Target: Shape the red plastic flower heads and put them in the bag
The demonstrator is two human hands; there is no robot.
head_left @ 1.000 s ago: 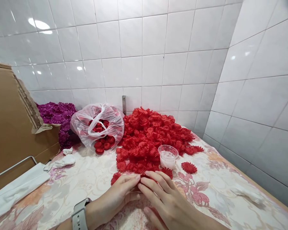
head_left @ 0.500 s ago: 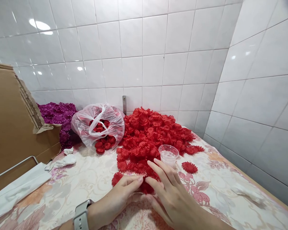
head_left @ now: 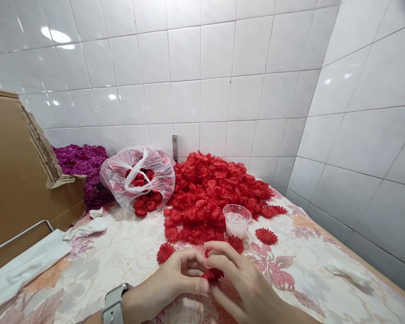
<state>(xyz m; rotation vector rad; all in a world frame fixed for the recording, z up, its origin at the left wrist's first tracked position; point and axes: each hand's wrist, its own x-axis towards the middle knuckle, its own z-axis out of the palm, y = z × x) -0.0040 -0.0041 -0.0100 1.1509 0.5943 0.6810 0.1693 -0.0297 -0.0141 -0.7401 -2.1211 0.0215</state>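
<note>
A small red artificial flower with fringed petals is between my hands, low over the table. My left hand, with a watch at its wrist, has curled fingers and its thumb against the flower's left edge. Bent around the flower's right side are the fingers of my right hand, covering part of it. Just beyond my fingers stands a clear plastic cup holding something whitish. Single red flowers lie near it, one at the right and one by my left hand.
A large heap of red flowers rests against the tiled wall. To its left are a clear plastic bag with red flowers inside, a purple flower pile and a cardboard box. Crumpled white tissue lies on the patterned tablecloth.
The flower in my hands has turned and shifted slightly right. My right fingers have curled and lowered from the cup. My left thumb has moved down.
</note>
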